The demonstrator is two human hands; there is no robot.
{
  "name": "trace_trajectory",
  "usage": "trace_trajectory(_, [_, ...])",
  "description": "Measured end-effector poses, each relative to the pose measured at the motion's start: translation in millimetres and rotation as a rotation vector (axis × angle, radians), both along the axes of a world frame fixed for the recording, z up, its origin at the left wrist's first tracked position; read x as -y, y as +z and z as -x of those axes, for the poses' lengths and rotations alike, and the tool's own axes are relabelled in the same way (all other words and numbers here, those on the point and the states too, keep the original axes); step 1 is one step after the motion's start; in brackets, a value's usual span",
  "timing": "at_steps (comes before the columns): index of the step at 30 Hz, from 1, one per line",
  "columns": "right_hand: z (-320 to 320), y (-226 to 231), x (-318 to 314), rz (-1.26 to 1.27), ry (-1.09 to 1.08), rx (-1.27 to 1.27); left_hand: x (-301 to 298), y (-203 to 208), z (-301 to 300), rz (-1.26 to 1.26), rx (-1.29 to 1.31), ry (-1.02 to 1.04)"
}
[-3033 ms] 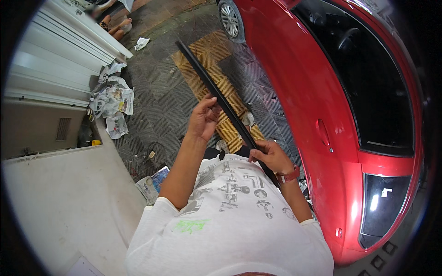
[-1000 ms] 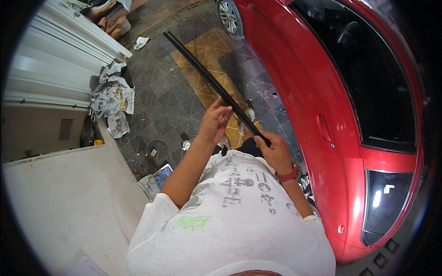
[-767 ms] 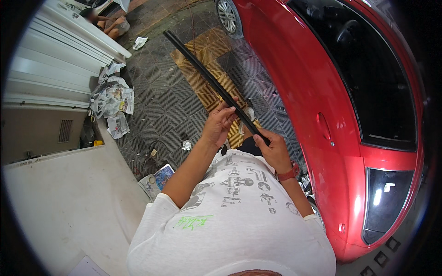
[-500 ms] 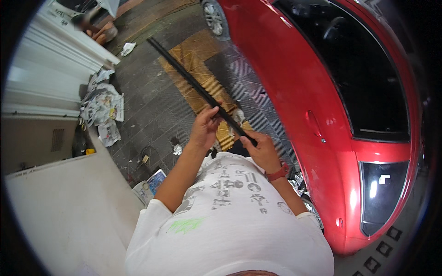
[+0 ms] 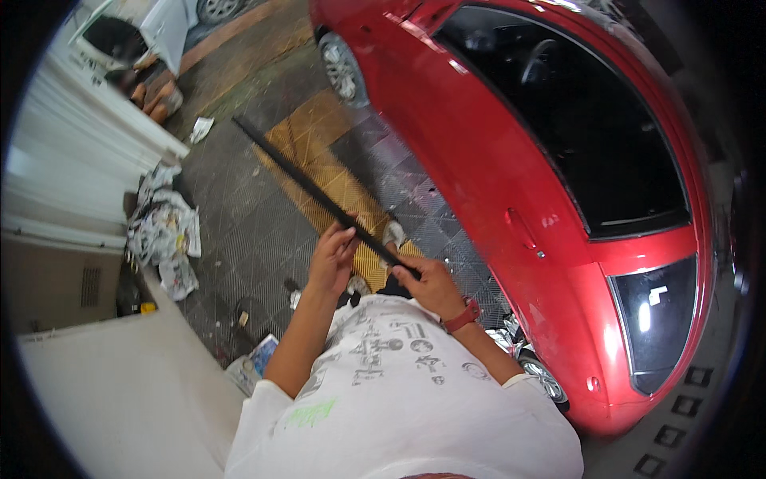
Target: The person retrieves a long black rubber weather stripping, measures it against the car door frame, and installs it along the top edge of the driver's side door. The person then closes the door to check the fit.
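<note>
A long, thin black trim strip [image 5: 299, 178] runs diagonally in front of me, its far tip up and to the left. My left hand [image 5: 331, 261] pinches it nearer the middle, fingertips closed around its edge. The near end sits in my right hand [image 5: 433, 287], the thumb lying along it. A red watch [image 5: 463, 316] is on my right wrist. Beyond my right hand stands a red car [image 5: 479, 180], its side facing me and apart from the strip.
Crumpled newspaper [image 5: 166, 231] lies by the white wall on the left, with a paper scrap [image 5: 201, 129] farther off. Dark and yellow floor tiles [image 5: 315, 128] stretch ahead. At the far left, a person [image 5: 155, 100] is beside a white car [image 5: 167, 36].
My view has shifted, bringing more of the far white car into sight. The strip appears lower and farther left, turned slightly and looking narrower. Both hands still grip it.
</note>
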State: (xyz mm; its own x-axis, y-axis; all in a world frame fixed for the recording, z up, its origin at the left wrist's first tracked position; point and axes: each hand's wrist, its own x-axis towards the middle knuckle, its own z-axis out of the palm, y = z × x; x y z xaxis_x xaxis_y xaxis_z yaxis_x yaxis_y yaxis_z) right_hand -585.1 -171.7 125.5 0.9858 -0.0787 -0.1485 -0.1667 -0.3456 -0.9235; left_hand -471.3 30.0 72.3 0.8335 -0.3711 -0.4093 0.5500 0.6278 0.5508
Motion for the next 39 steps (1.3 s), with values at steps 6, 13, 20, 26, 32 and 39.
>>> trace_trajectory(6, [-2.8,15.9,13.7,0.267,0.170,0.001,1.8,2.2,-0.7,0.065,-0.034,0.047])
trace_trajectory(13, [-17.4,77.2,57.6,0.338,-0.055,0.271,-16.1,-8.9,-5.1,0.153,-0.067,0.073])
trace_trajectory(20, [-37.0,134.5,117.5,0.457,-0.332,0.607,-14.2,-6.6,-6.8,0.161,-0.055,0.009])
trace_trajectory(26, [-39.6,189.2,67.4,0.554,0.012,0.894,-17.3,-10.8,-8.9,0.122,-0.071,0.049])
trace_trajectory(32, [-39.8,126.7,44.0,0.480,0.077,0.524,-14.8,-6.9,-12.3,0.108,-0.070,0.082])
trace_trajectory(39, [-22.4,40.1,18.1,0.275,0.237,-0.019,-15.7,-8.0,-16.8,0.092,-0.043,0.089])
